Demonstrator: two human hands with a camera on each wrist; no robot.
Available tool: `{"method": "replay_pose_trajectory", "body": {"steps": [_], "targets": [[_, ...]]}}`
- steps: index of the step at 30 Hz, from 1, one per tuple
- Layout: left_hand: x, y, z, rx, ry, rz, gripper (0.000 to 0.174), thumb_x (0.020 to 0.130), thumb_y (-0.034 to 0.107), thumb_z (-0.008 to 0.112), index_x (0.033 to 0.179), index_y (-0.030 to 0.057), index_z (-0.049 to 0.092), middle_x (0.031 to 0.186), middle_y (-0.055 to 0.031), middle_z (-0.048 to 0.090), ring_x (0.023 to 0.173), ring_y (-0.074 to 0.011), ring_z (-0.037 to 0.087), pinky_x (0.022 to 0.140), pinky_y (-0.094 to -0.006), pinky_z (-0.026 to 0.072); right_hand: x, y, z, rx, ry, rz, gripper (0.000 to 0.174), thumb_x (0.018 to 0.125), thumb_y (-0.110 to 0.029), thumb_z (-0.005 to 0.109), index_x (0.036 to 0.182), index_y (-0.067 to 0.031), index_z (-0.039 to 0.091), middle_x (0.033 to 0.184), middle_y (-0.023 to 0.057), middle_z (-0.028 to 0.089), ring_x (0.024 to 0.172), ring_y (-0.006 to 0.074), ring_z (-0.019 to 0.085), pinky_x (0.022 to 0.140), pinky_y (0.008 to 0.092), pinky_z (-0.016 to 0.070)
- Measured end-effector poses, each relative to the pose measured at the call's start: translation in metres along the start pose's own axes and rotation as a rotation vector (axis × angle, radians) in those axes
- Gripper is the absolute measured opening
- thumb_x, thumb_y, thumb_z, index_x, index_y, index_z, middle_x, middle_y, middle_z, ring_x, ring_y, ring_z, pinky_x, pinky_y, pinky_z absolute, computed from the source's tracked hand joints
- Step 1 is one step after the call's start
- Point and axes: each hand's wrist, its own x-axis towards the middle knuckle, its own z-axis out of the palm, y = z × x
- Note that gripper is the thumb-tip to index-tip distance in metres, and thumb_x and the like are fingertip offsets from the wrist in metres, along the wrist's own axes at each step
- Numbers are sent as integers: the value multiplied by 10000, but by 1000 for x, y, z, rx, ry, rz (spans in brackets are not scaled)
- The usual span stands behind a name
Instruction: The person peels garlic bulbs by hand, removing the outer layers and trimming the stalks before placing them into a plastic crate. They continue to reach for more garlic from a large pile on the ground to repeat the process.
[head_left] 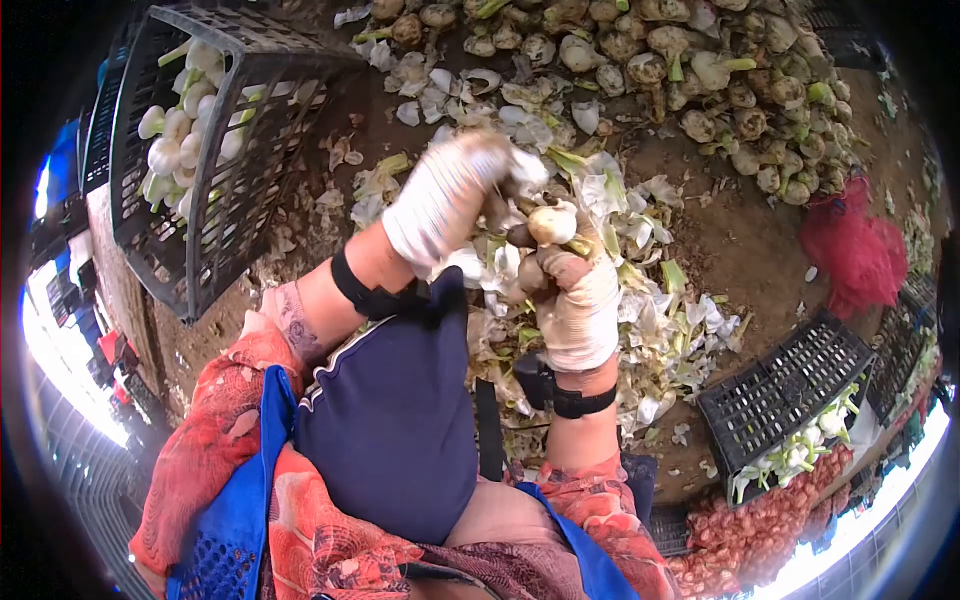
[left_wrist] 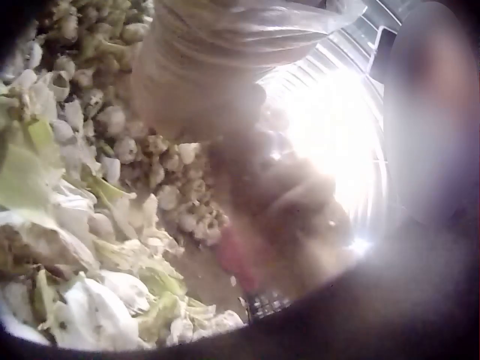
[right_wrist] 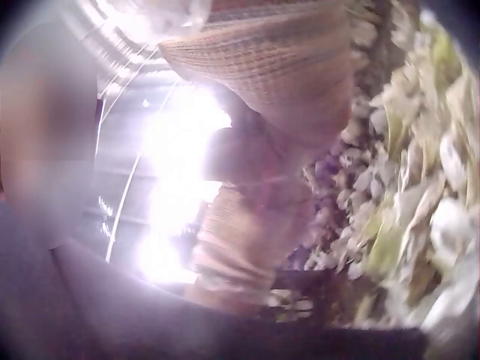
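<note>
In the head view both hands wear whitish gloves, dirty about the fingers. My right hand (head_left: 575, 300) grips a pale garlic bulb (head_left: 552, 224) with a short green stem. Close above it, my left hand (head_left: 455, 190) has curled fingers, with a blurred white piece of garlic skin (head_left: 528, 170) at their tips. Loose garlic skins (head_left: 640, 225) lie on the ground beneath the hands. The left wrist view has the left glove (left_wrist: 217, 75) close up; in the right wrist view the right glove (right_wrist: 285, 82) hides the bulb.
A big pile of unpeeled garlic (head_left: 690, 70) lies at the far side. On the left, a black crate (head_left: 215, 180) holds clean white bulbs (head_left: 190, 130). Red netting (head_left: 855, 245) and another black crate (head_left: 785, 390) with garlic are on the right.
</note>
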Motion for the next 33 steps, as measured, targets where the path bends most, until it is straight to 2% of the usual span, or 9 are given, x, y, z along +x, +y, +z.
{"method": "replay_pose_trajectory", "body": {"steps": [4, 6, 9, 13, 18, 22, 28, 32, 33], "targets": [[9, 8, -21, -183, 116, 1, 227, 949, 269, 599, 934, 55, 671, 765, -13, 628, 593, -111, 569, 517, -236, 447, -3, 4, 19, -19, 187, -77, 363, 881, -52, 555, 1242, -32, 526, 1002, 104, 653, 719, 160, 641, 661, 304, 563], [2, 7, -20, 623, -245, 134, 184, 914, 213, 647, 951, 36, 681, 781, -17, 646, 695, -111, 615, 602, -243, 492, -4, 0, 16, -58, 114, -51, 689, 854, 46, 500, 1510, -40, 306, 1131, 138, 638, 853, 172, 663, 739, 292, 576], [-11, 1, 3, 679, -245, 231, 169, 868, 155, 672, 972, 22, 689, 841, -29, 676, 758, -106, 617, 692, -282, 507, 5, 12, 9, -604, 126, -458, 780, 816, 90, 469, 1552, -41, 244, 1255, 132, 570, 1020, 137, 578, 807, 214, 502], [-14, 0, 11, 954, -218, 490, 150, 837, 86, 666, 968, 21, 698, 842, -54, 686, 755, -127, 626, 707, -301, 521, 1, 18, 2, -401, 136, -304, 680, 848, 56, 462, 1507, -11, 310, 1177, 135, 598, 932, 147, 611, 773, 239, 525], [7, 23, -7, 461, 112, -35, 200, 862, 113, 583, 996, 12, 692, 804, -67, 666, 725, -150, 632, 663, -275, 522, -15, 2, 3, 139, 39, -59, 544, 840, 8, 514, 1377, -1, 430, 867, 88, 621, 556, 134, 553, 523, 240, 491], [13, 9, -9, -5, -72, 123, 608, 924, 312, 649, 1395, -26, 467, 1206, -138, 599, 1021, -216, 642, 849, -308, 530, -14, 4, -8, 446, -98, 27, 599, 847, -11, 528, 1428, -6, 382, 849, 80, 613, 573, 110, 541, 522, 245, 491], [-6, 27, 21, 841, -508, 44, 590, 754, 242, 768, 1274, 29, 589, 1030, -127, 676, 960, -172, 649, 859, -291, 505, -6, 10, -10, -1140, 142, -400, 871, 835, -5, 614, 1579, -102, 174, 1114, 150, 668, 848, 235, 649, 767, 301, 530], [-2, 18, 27, 694, -390, 32, 342, 817, 127, 709, 1136, 10, 665, 873, -93, 676, 825, -155, 654, 740, -291, 531, -12, 6, -13, -1118, 98, -222, 925, 772, -18, 598, 1581, -122, 162, 1045, 248, 659, 796, 382, 660, 723, 390, 540], [0, 6, 21, 786, -388, 369, 258, 843, 77, 663, 1090, 5, 684, 865, -86, 677, 799, -144, 646, 736, -283, 527, -13, 11, -19, -1222, 87, -405, 855, 797, 35, 536, 1570, -81, 190, 874, 207, 684, 737, 250, 659, 728, 322, 534]]}}
